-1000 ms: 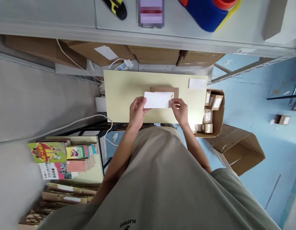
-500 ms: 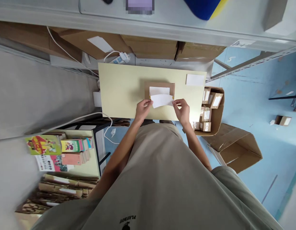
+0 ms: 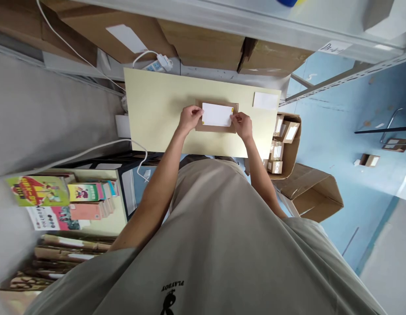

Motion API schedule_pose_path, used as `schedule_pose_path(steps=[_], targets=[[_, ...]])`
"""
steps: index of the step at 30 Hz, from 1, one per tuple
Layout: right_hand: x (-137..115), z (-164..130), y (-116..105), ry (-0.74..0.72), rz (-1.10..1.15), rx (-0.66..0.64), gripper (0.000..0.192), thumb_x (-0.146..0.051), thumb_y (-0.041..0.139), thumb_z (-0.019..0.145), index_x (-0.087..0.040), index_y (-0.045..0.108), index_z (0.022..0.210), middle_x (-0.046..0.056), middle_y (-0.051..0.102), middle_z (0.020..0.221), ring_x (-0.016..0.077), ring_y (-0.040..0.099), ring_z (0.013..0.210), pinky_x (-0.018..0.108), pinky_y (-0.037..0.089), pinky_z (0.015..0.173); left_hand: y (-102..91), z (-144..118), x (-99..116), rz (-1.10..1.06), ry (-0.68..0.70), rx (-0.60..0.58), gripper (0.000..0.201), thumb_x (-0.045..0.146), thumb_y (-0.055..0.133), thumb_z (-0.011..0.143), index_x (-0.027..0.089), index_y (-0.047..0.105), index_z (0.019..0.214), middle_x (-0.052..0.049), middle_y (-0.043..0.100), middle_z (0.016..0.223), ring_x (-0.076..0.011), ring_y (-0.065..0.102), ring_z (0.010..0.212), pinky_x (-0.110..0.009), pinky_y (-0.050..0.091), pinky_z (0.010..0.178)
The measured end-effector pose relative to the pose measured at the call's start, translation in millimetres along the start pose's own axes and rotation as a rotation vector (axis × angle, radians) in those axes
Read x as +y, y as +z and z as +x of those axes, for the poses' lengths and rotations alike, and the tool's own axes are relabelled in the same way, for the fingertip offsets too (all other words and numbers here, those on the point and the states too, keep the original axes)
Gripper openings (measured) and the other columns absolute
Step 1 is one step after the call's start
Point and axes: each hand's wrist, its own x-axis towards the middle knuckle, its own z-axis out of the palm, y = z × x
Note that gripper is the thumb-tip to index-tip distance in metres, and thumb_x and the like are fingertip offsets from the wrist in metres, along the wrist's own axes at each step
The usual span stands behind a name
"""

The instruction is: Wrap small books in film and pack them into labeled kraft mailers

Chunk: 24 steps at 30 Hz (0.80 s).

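While I lean over the bench (image 3: 157, 109) — white label (image 3: 217, 114) lies flat on the brown parcel (image 3: 216, 127) mid-bench | left hand (image 3: 189, 118) pinches its left edge | right hand (image 3: 243, 124) presses its right edge — fingers curled.

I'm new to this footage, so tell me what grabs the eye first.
Both hands, left hand and right hand, press a white label onto a flat brown parcel in the middle of the pale yellow table. An open carton of small boxes stands at the table's right end.

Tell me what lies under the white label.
A flat brown cardboard parcel on the table lies under the white label; both hands hold its ends. The parcel's covered face stays hidden.
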Motion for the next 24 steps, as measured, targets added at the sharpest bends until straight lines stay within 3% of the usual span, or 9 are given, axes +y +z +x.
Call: schedule_pose_path(steps=[8,12,16,21,24], targets=[[22.0,1.9,13.8,0.001,-0.075,0.024,0.043,-0.067,0.068,0.111,-0.025,0.070,0.099,0.012,0.081,0.107,0.0286,0.075,0.100,0.045,0.063,0.098,7.5,1.4,-27.6,0.138,0.088,0.008,0.006,0.024,0.074,0.091,0.022,0.075,0.086,-0.003,0.076,0.086,-0.0210,0.067,0.086,-0.034,0.056,0.090],[25.6,4.0,15.9,0.005,-0.124,0.025,0.038,-0.060,0.067,0.113,-0.024,0.070,0.100,0.014,0.082,0.113,0.0303,0.075,0.102,0.049,0.064,0.101,6.4,2.7,-37.4,0.163,0.115,-0.008,0.007,0.024,0.072,0.094,0.022,0.076,0.089,-0.003,0.075,0.087,-0.0211,0.066,0.085,-0.035,0.055,0.086],[27.7,4.7,15.2,-0.010,-0.141,0.024,0.035,-0.057,0.067,0.113,-0.025,0.070,0.101,0.015,0.082,0.113,0.0308,0.076,0.103,0.051,0.064,0.102,7.5,5.5,-44.1,0.170,0.163,-0.013,0.006,0.024,0.073,0.095,0.022,0.077,0.090,-0.003,0.072,0.085,-0.0206,0.064,0.083,-0.035,0.054,0.085],[30.2,6.2,15.0,-0.035,-0.131,0.033,0.044,-0.069,0.066,0.111,-0.026,0.069,0.101,0.013,0.083,0.108,0.0308,0.076,0.101,0.053,0.067,0.100,10.5,7.2,-48.6,0.155,0.195,0.037,0.006,0.021,0.073,0.093,0.021,0.077,0.089,-0.002,0.069,0.081,-0.0193,0.061,0.080,-0.034,0.052,0.083],[31.5,7.9,15.3,-0.026,-0.135,0.025,0.039,-0.063,0.068,0.111,-0.025,0.068,0.101,0.013,0.082,0.108,0.0303,0.076,0.100,0.053,0.067,0.101,9.9,8.1,-50.2,0.154,0.208,0.024,0.006,0.022,0.074,0.094,0.022,0.077,0.089,-0.001,0.065,0.077,-0.0186,0.057,0.077,-0.034,0.050,0.080]])
